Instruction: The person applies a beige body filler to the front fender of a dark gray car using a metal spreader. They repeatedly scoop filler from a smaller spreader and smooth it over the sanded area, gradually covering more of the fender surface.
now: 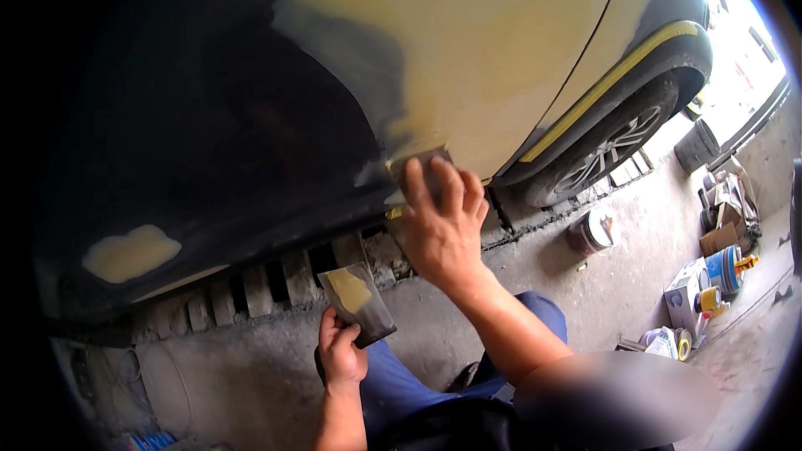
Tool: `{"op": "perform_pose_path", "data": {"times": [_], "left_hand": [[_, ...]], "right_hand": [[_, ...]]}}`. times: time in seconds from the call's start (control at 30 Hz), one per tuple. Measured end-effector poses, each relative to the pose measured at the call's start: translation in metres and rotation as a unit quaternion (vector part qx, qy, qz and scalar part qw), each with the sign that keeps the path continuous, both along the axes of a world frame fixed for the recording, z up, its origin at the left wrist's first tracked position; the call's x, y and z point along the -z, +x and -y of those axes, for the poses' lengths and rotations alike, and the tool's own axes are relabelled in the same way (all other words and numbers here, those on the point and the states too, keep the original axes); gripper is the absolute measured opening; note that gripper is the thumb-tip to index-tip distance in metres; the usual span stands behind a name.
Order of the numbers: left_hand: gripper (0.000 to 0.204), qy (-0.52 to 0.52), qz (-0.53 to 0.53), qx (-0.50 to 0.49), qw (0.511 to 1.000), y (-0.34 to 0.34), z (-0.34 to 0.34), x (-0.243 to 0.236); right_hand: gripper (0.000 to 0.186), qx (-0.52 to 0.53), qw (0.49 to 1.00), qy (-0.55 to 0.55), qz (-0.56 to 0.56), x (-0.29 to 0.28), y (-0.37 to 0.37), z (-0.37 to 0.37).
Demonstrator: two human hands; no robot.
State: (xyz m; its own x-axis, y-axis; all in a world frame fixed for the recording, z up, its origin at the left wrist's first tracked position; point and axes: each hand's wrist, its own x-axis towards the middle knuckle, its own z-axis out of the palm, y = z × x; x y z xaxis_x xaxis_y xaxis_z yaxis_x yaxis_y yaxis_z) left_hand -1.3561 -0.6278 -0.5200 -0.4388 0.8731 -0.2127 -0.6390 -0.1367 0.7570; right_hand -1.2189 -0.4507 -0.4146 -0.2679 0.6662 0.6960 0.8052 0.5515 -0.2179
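In front of me is the lower side of a dark car (225, 117), with a broad coat of yellowish filler (484, 42) over the panel to the right. My right hand (447, 238) grips a dark, flat putty spreader (433, 154) and holds it against the lower edge of that coat. Its fingers press along the spreader's back and hide part of it. Lower down, my left hand (341, 355) pinches a dark rectangular putty spreader (376, 317) between thumb and fingers. A smear of yellow putty (348, 290) lies on its face.
Yellow masking tape (614, 88) edges the wheel arch above the wheel (614, 150). A can (590, 232) stands on the floor right of my arm. Farther right are a dark bucket (697, 146), a white box (685, 294) and a blue can (723, 269). Floor slats run beneath the car.
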Motion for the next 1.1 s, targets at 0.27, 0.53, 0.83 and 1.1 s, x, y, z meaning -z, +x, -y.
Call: {"op": "perform_pose_path", "data": {"times": [0.27, 0.53, 0.83, 1.1], "left_hand": [[0.054, 0.029, -0.002, 0.017, 0.999, -0.001, -0.005, -0.006], [0.053, 0.014, -0.002, 0.016, 1.0, 0.001, -0.002, -0.003], [0.053, 0.052, 0.075, 0.043, 0.995, 0.011, -0.013, -0.039], [0.054, 0.103, 0.094, 0.038, 0.989, 0.031, -0.036, -0.087]], "right_hand": [[0.055, -0.029, 0.999, -0.024, 0.009, 0.044, 0.008, 0.004], [0.056, -0.021, 1.0, -0.013, -0.014, 0.017, 0.023, -0.01], [0.059, -0.202, 0.961, -0.145, -0.124, 0.028, 0.052, 0.025], [0.047, -0.465, 0.74, -0.409, -0.263, 0.016, 0.079, 0.066]]}}
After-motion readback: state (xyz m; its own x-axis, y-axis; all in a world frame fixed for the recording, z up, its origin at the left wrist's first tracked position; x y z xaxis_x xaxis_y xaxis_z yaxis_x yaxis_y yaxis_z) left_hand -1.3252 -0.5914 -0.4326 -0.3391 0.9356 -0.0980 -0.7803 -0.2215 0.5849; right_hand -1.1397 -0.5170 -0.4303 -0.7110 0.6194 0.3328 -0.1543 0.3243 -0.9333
